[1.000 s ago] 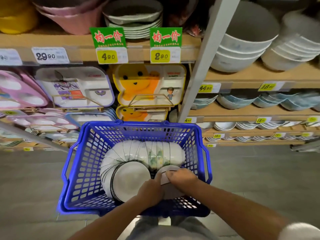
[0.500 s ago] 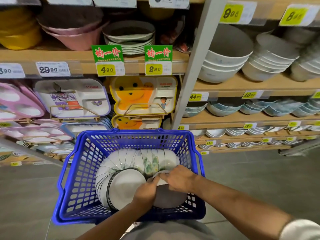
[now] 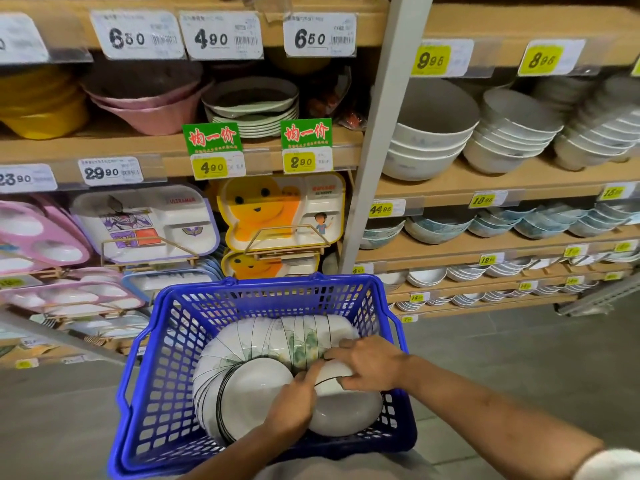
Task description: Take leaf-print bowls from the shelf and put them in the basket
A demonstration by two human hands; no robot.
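Observation:
A blue plastic basket (image 3: 166, 393) is in front of me, low in the view. A curved row of white leaf-print bowls (image 3: 263, 344) with thin black rims lies on its side inside it. At the near right of the basket one more white bowl (image 3: 346, 410) lies bottom up. My left hand (image 3: 294, 403) grips its left edge. My right hand (image 3: 370, 365) holds its top, fingers curled over the foot ring. More leaf-print bowls (image 3: 436, 226) stand stacked on the shelf at the right.
Wooden shelves fill the back. Children's divided trays (image 3: 145, 223) stand left behind the basket. Large white bowls (image 3: 429, 140) are stacked upper right. A grey upright post (image 3: 381, 140) splits the shelving. Grey floor (image 3: 519, 358) lies to the right.
The view has tilted up, so the basket sits lower in frame. Both hands have pressed the bottom-up bowl deeper into the basket's near right corner, beside the row.

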